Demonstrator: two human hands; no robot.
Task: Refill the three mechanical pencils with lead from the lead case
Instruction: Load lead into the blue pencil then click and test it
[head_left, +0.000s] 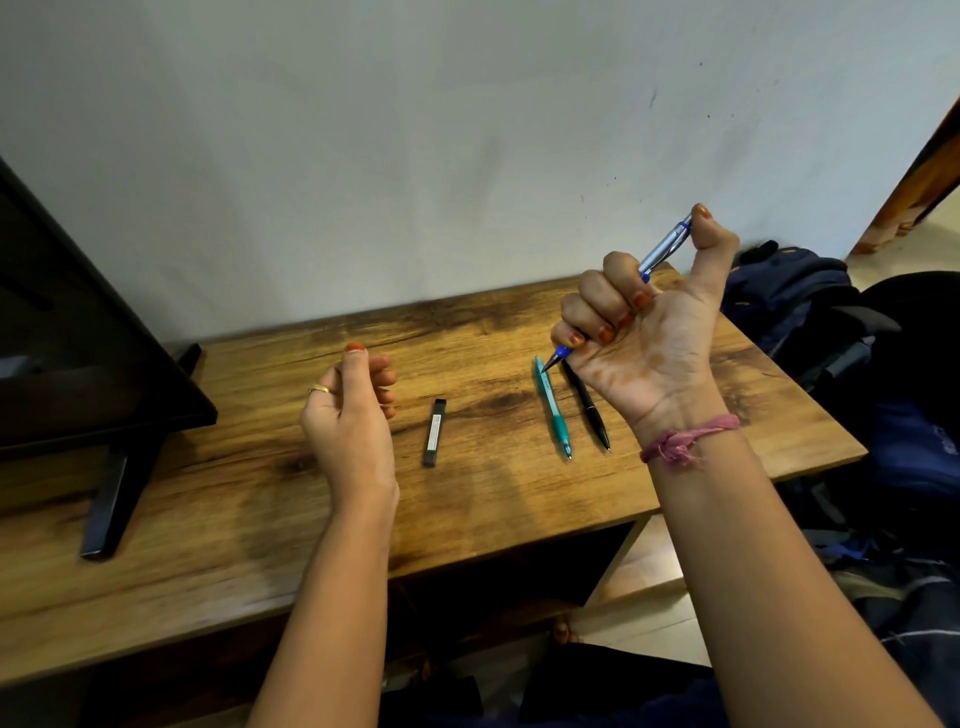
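Note:
My right hand (639, 332) grips a blue mechanical pencil (665, 248) in a fist above the table, thumb pressed on its top end, tip pointing down and left. Under that hand a teal pencil (553, 410) and a black pencil (589, 410) lie side by side on the wooden table (260, 519), tips toward me. The dark lead case (435, 432) lies flat at the table's middle. My left hand (353, 410) hovers just left of the case with loosely curled fingers, holding nothing that I can see.
A black monitor (67, 338) on a slanted stand (119, 493) fills the table's left side. A white wall rises behind the table. Dark blue bags (810, 312) are piled off the table's right edge.

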